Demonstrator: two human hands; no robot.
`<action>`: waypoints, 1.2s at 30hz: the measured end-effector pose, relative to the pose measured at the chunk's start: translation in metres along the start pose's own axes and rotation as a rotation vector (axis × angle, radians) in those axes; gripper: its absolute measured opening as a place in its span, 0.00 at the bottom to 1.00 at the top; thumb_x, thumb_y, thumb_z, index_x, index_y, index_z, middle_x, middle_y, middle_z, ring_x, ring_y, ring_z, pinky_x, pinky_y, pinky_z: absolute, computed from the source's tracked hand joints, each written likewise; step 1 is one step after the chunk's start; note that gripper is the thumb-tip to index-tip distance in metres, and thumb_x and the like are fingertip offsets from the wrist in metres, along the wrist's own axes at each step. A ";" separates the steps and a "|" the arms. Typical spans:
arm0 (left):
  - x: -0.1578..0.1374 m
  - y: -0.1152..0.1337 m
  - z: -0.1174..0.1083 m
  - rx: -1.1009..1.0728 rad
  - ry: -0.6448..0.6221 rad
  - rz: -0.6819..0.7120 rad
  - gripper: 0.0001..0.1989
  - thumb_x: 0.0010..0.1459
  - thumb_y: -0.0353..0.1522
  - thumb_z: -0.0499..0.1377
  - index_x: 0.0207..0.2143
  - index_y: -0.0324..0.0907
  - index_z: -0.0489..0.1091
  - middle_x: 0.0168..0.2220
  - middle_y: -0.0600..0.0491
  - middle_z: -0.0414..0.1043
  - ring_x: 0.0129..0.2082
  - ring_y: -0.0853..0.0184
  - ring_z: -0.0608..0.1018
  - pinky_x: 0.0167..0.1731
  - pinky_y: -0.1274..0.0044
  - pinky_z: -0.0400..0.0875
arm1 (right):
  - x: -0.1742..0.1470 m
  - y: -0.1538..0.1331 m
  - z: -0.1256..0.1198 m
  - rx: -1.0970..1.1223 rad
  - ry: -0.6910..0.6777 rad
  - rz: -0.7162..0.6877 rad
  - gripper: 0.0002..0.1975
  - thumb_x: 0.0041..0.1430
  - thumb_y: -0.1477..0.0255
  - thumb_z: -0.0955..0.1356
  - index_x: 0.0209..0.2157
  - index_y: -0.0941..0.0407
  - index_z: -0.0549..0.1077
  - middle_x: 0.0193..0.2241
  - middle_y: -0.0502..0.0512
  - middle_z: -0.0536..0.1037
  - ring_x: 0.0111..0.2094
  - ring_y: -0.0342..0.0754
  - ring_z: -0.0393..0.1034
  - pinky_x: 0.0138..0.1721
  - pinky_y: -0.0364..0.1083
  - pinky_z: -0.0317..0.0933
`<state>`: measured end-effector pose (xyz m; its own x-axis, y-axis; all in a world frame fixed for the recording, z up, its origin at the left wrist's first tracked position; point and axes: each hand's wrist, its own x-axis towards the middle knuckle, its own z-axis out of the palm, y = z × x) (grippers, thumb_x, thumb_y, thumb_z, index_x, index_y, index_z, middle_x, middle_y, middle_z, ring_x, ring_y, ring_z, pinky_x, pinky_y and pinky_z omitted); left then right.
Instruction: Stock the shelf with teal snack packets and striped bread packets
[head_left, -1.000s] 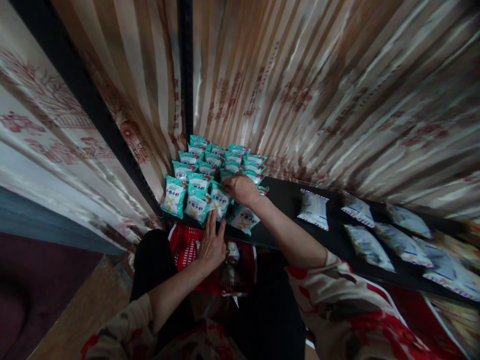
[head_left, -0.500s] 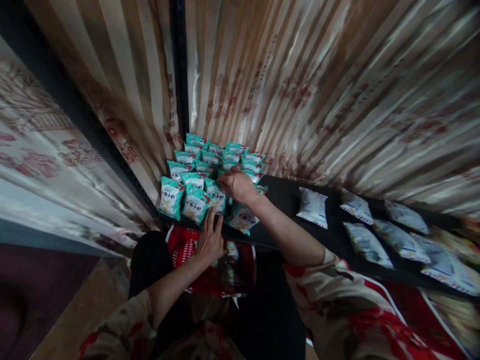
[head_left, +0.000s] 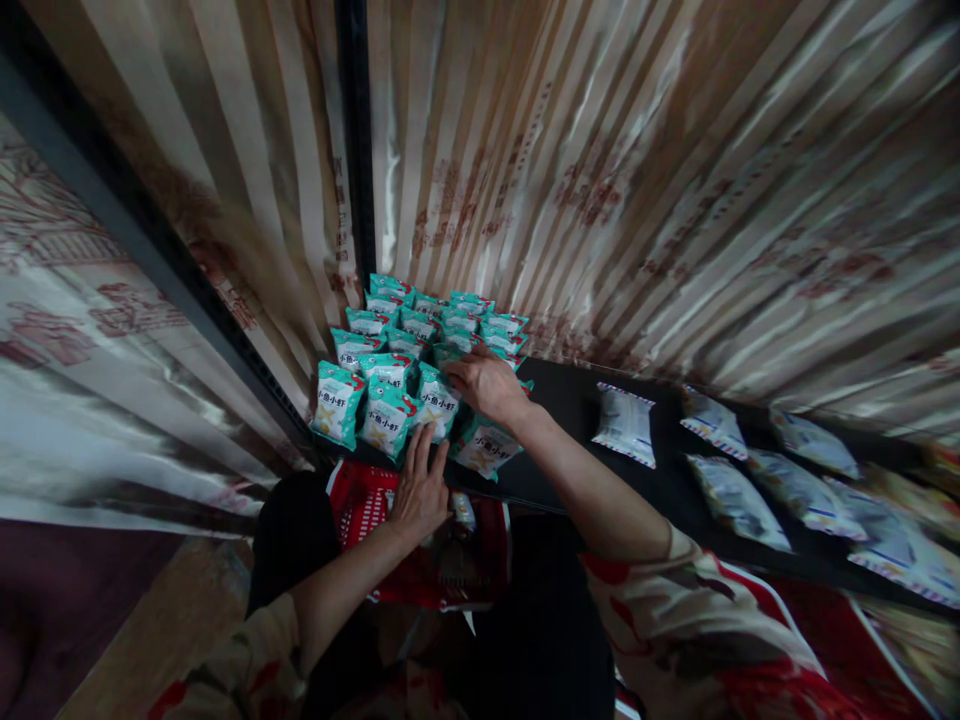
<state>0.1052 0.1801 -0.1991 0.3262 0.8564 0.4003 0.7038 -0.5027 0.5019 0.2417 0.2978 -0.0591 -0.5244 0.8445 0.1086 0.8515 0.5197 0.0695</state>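
Note:
Several small teal-and-white snack bags stand in rows on a black shelf. My right hand reaches over them, its fingers closed at the upper right corner of a front snack bag. The fingertips are partly hidden behind the hand. My left hand is at the shelf's front edge, with fingers stretched out and tips against the bottom of the same bag. Beside it on the left stand another snack bag and a corner snack bag. One more snack bag leans under my right wrist.
Below the shelf, between my knees, sits a red basket with a few packets in it. White striped-edge packets lie farther right on the shelf. A dark metal post and printed curtains close off the back and left.
The front bag under my hands sits slightly more upright, and my right hand has shifted a little right and down in view. My left hand stays at its lower edge.

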 end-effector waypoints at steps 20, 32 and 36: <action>-0.001 -0.006 0.017 0.049 0.093 0.014 0.37 0.51 0.19 0.50 0.63 0.41 0.45 0.67 0.44 0.26 0.66 0.50 0.40 0.58 0.54 0.55 | 0.008 0.012 -0.004 -0.024 0.081 0.224 0.14 0.63 0.71 0.59 0.45 0.54 0.73 0.42 0.57 0.76 0.45 0.53 0.65 0.43 0.46 0.58; 0.000 -0.007 0.020 0.036 0.134 0.005 0.39 0.49 0.20 0.50 0.64 0.41 0.43 0.67 0.44 0.23 0.65 0.48 0.43 0.57 0.56 0.57 | 0.045 0.018 0.006 -0.043 -0.145 0.308 0.14 0.63 0.70 0.59 0.41 0.54 0.75 0.41 0.59 0.77 0.45 0.51 0.68 0.41 0.45 0.60; 0.001 -0.007 0.019 0.024 0.124 -0.001 0.37 0.50 0.20 0.50 0.63 0.41 0.48 0.67 0.45 0.22 0.66 0.49 0.41 0.57 0.55 0.56 | 0.046 0.018 0.010 -0.011 -0.082 0.303 0.14 0.63 0.68 0.58 0.42 0.52 0.74 0.41 0.57 0.77 0.44 0.50 0.69 0.41 0.44 0.59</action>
<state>0.1119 0.1868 -0.2167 0.2461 0.8352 0.4918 0.7196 -0.4974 0.4846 0.2329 0.3469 -0.0624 -0.2441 0.9687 0.0454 0.9688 0.2414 0.0569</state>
